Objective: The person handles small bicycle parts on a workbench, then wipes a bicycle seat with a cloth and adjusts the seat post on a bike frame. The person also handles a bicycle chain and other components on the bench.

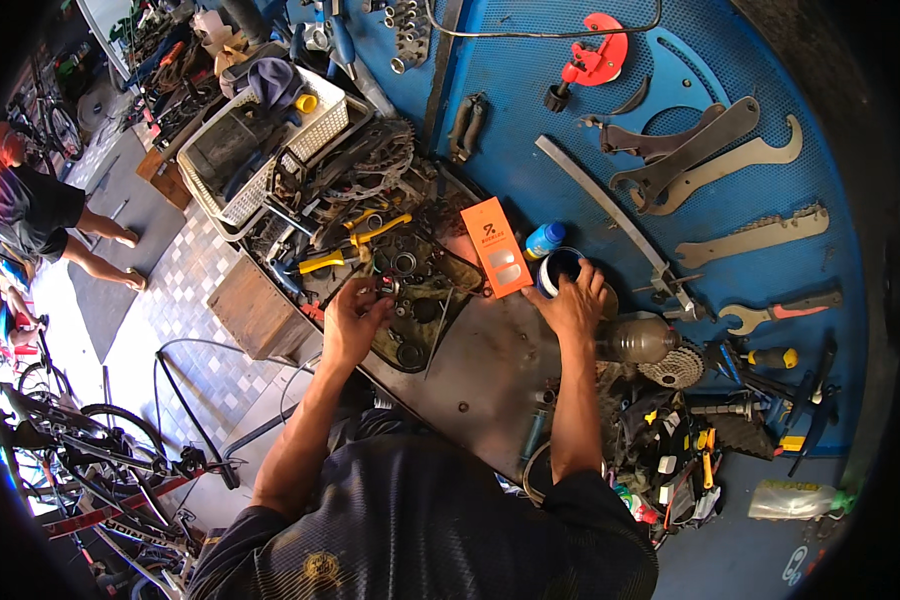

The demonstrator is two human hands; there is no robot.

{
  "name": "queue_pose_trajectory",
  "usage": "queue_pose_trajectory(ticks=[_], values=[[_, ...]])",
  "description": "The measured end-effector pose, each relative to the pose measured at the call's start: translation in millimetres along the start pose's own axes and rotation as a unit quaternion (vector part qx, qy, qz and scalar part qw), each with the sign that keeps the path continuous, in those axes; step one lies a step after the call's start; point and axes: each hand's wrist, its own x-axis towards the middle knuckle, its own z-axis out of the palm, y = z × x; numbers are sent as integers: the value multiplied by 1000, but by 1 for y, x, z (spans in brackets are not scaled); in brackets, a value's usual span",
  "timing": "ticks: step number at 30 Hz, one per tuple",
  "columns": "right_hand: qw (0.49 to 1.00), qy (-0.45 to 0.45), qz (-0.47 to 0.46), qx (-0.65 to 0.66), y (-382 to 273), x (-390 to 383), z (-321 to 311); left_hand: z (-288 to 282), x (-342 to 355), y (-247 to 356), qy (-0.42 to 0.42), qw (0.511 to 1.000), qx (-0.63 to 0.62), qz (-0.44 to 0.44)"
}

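Probably mid-step on small-part prep: reaching over the blue-and-white tub (544, 275) with the right hand (570, 298), thumb and fingers apart across its mouth. Can't tell if clamped on the rim or dipping in. With the left hand (355, 318), pinching a small part (386, 285), fingertips together — too small to identify — above the grimy tray (382, 343). Next move likely calls for keeping that pinch firm and not tipping the tub, given tight spacing beside the orange hang card (494, 246).

Counting: one tub, one hang card, one blue bottle (545, 240), one sprocket cassette (675, 366), two yellow handles (322, 262), at least two dark rings (410, 355).
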Motion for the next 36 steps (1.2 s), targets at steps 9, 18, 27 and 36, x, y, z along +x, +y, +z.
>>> queue_pose_trajectory(ticks=[9, 18, 27, 36], values=[[997, -57, 13, -51, -7, 9, -6, -20, -17, 7, -44, 989, -138, 22], [990, -119, 28, -68, -9, 16, -11, -42, -24, 6, -152, 905, -398, -1], [988, 96, -43, 117, -21, -8, -52, -42, -30, 27, -175, 893, -415, 14], [855, 71, -416, 300, -122, -53, -125, -34, -32, 68, -207, 934, -289, 34]])
